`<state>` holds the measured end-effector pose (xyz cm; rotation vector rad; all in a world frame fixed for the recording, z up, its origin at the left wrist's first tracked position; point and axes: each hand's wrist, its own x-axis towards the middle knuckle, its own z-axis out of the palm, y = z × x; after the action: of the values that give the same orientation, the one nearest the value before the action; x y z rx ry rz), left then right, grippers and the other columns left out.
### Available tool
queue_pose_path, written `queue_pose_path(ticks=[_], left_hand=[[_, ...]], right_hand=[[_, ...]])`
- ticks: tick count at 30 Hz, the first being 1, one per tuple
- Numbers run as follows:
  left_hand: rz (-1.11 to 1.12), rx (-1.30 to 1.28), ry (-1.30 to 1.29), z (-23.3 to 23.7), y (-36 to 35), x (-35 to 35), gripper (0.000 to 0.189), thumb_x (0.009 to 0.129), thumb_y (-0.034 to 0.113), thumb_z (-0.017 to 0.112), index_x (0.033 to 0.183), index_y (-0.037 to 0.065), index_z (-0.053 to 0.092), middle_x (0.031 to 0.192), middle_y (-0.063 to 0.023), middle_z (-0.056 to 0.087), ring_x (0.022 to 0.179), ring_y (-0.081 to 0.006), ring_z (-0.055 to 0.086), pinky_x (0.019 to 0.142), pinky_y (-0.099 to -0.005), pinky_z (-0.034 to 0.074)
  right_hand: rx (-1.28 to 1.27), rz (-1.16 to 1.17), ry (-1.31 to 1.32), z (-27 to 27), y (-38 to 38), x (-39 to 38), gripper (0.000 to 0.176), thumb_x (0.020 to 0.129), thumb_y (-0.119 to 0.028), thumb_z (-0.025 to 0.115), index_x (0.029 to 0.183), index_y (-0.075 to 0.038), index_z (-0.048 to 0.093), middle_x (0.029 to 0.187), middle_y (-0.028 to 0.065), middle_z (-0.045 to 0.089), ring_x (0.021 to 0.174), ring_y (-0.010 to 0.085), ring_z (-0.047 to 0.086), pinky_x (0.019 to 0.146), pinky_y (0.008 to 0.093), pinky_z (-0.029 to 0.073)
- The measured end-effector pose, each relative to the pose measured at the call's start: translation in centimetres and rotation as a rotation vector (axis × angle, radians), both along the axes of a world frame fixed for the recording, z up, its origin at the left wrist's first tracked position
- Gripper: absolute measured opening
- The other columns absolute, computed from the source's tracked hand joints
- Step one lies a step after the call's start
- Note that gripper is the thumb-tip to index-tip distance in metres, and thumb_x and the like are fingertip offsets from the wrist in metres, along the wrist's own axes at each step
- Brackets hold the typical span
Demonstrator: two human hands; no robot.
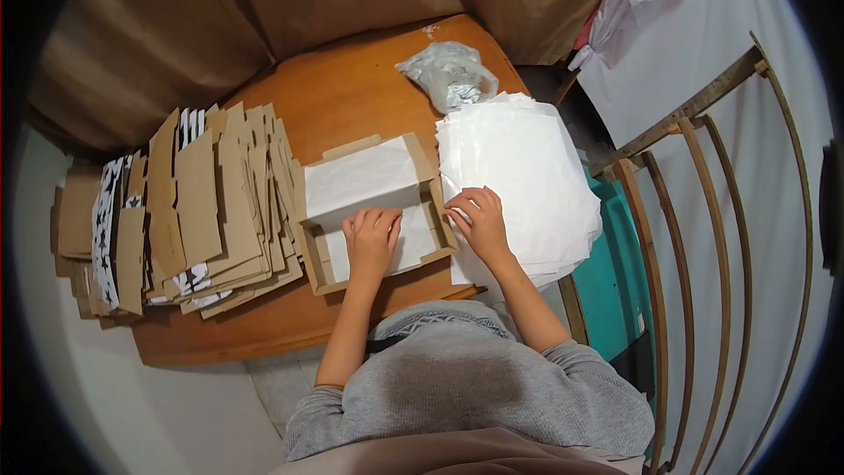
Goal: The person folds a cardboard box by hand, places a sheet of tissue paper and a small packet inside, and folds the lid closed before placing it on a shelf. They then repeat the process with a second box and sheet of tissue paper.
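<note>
An open cardboard box [318, 269] lies on the wooden table in front of me, with a sheet of white paper [362, 180] inside that rises over its far side. Over the box's near part is my left hand [373, 233], its fingers bent and close together at the paper; what they hold, if anything, is hidden. My right hand [476, 218] is at the box's right edge, beside a stack of white paper sheets [519, 180]. Its thumb and fingertips come together, and anything between them is too small to name.
Many folded cardboard pieces [198, 202] stand in a leaning pile on the left of the table [338, 79]. A clear plastic bag [450, 75] sits at the back. On the right are a wooden rack [688, 211] and a teal object [615, 273].
</note>
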<state>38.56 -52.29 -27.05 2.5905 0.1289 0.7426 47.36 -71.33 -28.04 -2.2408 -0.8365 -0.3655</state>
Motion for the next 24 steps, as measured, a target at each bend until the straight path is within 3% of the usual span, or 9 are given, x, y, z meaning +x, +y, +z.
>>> queue_pose_path(ticks=[6,11,17,19,21,22,24], left_hand=[[-0.136,0.030,-0.007,1.7,-1.4,6.1,0.012,0.078,0.015,0.068,0.089,0.013,0.065,0.086,0.0003,0.061,0.088,-0.0190,0.054,0.080,-0.0371,0.036],[-0.173,0.080,-0.028,2.6,-2.4,11.8,0.013,0.078,0.015,0.068,0.090,0.013,0.064,0.086,0.0001,0.061,0.089,-0.0193,0.054,0.082,-0.0384,0.035],[-0.158,0.080,0.026,2.2,-2.5,16.4,0.010,0.079,0.015,0.067,0.088,0.013,0.064,0.088,-0.0008,0.062,0.090,-0.0198,0.054,0.082,-0.0391,0.035],[-0.145,0.064,0.065,1.9,-2.4,17.0,0.009,0.080,0.017,0.066,0.087,0.012,0.066,0.088,-0.0014,0.062,0.091,-0.0199,0.054,0.082,-0.0392,0.035],[-0.102,0.064,0.097,1.3,-2.3,17.3,0.009,0.080,0.019,0.066,0.086,0.012,0.066,0.088,-0.0017,0.062,0.091,-0.0203,0.054,0.081,-0.0392,0.035],[-0.062,0.065,0.123,1.1,-2.0,17.4,0.010,0.081,0.020,0.065,0.086,0.011,0.066,0.088,-0.0021,0.062,0.091,-0.0206,0.054,0.081,-0.0392,0.035],[-0.022,0.061,0.156,0.8,-1.3,17.7,0.011,0.081,0.021,0.065,0.085,0.011,0.067,0.088,-0.0026,0.062,0.090,-0.0210,0.054,0.081,-0.0393,0.035]], right_hand=[[-0.003,-0.068,-0.055,0.1,-1.5,4.1,0.007,0.081,-0.020,0.067,0.084,-0.014,0.064,0.088,0.0002,0.059,0.095,0.0208,0.055,0.094,0.0434,0.037],[-0.005,-0.167,0.025,-0.5,-1.0,9.7,0.008,0.080,-0.018,0.067,0.087,-0.015,0.065,0.086,0.0012,0.061,0.091,0.0207,0.057,0.082,0.0368,0.040],[0.111,-0.179,0.159,-3.6,2.2,18.2,0.012,0.080,-0.009,0.064,0.093,-0.008,0.067,0.089,0.0084,0.064,0.089,0.0270,0.060,0.083,0.0396,0.044],[0.065,-0.155,0.168,-4.5,3.6,20.4,0.021,0.080,-0.007,0.061,0.101,-0.007,0.063,0.098,0.0098,0.063,0.094,0.0289,0.058,0.083,0.0418,0.046],[-0.042,-0.170,-0.120,-5.9,5.2,22.0,0.032,0.080,-0.007,0.060,0.112,-0.007,0.058,0.109,0.0080,0.060,0.099,0.0284,0.056,0.083,0.0410,0.046],[-0.139,-0.146,-0.141,-7.2,5.8,23.0,0.035,0.081,-0.010,0.057,0.117,-0.009,0.055,0.117,0.0054,0.056,0.104,0.0253,0.054,0.084,0.0406,0.045],[-0.241,-0.150,-0.149,-8.8,6.3,24.1,0.033,0.082,-0.012,0.055,0.115,-0.011,0.056,0.115,0.0048,0.057,0.103,0.0234,0.055,0.084,0.0400,0.044]])
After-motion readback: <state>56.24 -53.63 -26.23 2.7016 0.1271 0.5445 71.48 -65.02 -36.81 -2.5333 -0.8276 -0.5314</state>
